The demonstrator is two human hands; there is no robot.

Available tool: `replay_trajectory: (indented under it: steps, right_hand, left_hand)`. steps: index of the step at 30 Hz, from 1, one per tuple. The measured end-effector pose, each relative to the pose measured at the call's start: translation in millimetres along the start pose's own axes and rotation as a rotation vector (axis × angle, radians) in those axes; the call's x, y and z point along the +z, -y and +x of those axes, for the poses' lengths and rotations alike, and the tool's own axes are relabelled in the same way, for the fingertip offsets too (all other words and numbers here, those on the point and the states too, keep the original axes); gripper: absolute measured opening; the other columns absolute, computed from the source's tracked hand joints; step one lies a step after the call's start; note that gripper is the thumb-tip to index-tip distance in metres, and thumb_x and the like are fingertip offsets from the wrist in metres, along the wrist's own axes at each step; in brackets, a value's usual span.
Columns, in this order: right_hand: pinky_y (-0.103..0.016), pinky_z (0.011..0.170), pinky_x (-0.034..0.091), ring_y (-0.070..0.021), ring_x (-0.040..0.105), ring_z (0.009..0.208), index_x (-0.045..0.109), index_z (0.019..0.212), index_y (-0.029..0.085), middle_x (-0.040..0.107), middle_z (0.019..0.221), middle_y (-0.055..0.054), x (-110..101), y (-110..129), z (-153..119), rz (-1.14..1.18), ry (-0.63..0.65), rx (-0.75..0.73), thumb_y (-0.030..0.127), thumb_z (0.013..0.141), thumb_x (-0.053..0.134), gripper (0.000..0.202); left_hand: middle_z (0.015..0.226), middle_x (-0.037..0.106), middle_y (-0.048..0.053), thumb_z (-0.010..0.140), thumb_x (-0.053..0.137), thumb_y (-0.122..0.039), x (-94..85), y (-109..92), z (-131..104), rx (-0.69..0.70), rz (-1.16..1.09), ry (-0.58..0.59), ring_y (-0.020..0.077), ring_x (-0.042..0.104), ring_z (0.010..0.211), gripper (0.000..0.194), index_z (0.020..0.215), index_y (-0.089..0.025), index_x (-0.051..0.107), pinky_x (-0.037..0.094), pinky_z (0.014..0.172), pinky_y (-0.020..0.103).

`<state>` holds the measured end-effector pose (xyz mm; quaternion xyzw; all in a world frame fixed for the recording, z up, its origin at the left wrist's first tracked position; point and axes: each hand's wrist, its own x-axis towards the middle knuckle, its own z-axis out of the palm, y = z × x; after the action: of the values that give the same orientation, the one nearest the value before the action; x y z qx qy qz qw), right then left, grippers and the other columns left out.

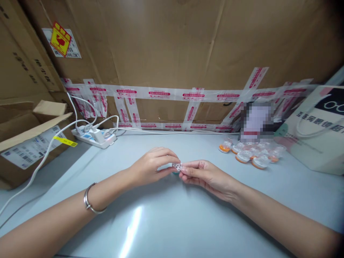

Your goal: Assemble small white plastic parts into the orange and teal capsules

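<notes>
Both hands meet over the middle of the table around one small clear plastic piece (pixel 177 166) with dark markings on white and a bit of teal at its underside. My left hand (pixel 153 165) closes on its left side with thumb and fingertips; a silver bangle circles that wrist. From the other side, my right hand (pixel 204 176) pinches the piece between thumb and fingers. Much of it is hidden by the fingertips, so its exact kind cannot be made out. To the right lies a group of small clear plastic pieces with orange bases (pixel 243 157).
A white power strip (pixel 103 140) with plugs and cables sits at the back left. Beside it stands an open cardboard box (pixel 32 143). One big taped carton (pixel 161 43) walls off the back. A paper bag (pixel 319 136) and a pixelated item (pixel 255 120) stand on the right.
</notes>
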<state>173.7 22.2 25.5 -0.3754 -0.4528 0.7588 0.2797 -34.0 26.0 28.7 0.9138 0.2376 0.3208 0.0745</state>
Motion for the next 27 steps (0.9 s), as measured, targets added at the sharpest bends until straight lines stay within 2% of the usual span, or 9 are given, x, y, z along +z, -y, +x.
replay_trajectory:
  steps: [5, 10, 17, 21, 27]
  right_hand:
    - [-0.024, 0.075, 0.046, -0.0079, 0.058, 0.066, 0.071, 0.075, 0.012, 0.066, 0.072, -0.003, -0.4, 1.1, -1.6, -0.033, 0.007, -0.008, 0.027, 0.063, 0.075, 0.019]
    - [-0.025, 0.072, 0.045, -0.0080, 0.057, 0.064, 0.070, 0.074, 0.013, 0.065, 0.071, -0.002, 3.4, 0.0, 0.5, -0.051, -0.057, -0.037, 0.027, 0.061, 0.075, 0.020]
    - [-0.021, 0.061, 0.040, -0.0064, 0.051, 0.059, 0.067, 0.068, 0.014, 0.059, 0.063, 0.002, 10.8, -7.9, 2.0, -0.034, -0.149, -0.138, 0.029, 0.062, 0.075, 0.018]
    - [-0.021, 0.062, 0.039, -0.0061, 0.049, 0.059, 0.068, 0.071, 0.015, 0.059, 0.065, 0.002, 11.8, -8.2, 0.1, 0.016, -0.131, -0.147, 0.032, 0.063, 0.074, 0.020]
    - [-0.021, 0.062, 0.039, -0.0070, 0.048, 0.060, 0.070, 0.076, 0.015, 0.060, 0.068, 0.000, 11.6, -13.3, 1.9, 0.008, -0.111, -0.210, 0.033, 0.063, 0.075, 0.022]
  left_hand:
    - [0.094, 0.064, 0.007, 0.087, 0.050, -0.023, -0.8, -1.9, 0.9, -0.018, 0.009, 0.041, 0.0156, 0.058, 0.087, 0.019, 0.102, -0.018, 0.060, 0.045, 0.079, 0.032]
    - [0.094, 0.064, 0.007, 0.088, 0.049, -0.023, 1.3, -2.9, 0.9, -0.043, 0.022, 0.052, 0.0155, 0.058, 0.087, 0.020, 0.104, -0.018, 0.059, 0.044, 0.078, 0.030]
    - [0.089, 0.066, 0.005, 0.085, 0.052, -0.020, 8.3, -7.4, -1.4, -0.024, 0.099, -0.040, 0.0149, 0.060, 0.084, 0.016, 0.099, -0.017, 0.059, 0.044, 0.076, 0.030]
    - [0.090, 0.066, 0.006, 0.082, 0.057, -0.023, 8.4, -7.4, -1.9, -0.057, 0.048, -0.139, 0.0156, 0.060, 0.084, 0.019, 0.100, -0.015, 0.058, 0.046, 0.077, 0.031]
    - [0.084, 0.066, 0.005, 0.082, 0.057, -0.024, 8.5, -7.8, -0.4, -0.073, 0.033, -0.139, 0.0156, 0.060, 0.081, 0.015, 0.094, -0.016, 0.061, 0.046, 0.075, 0.031]
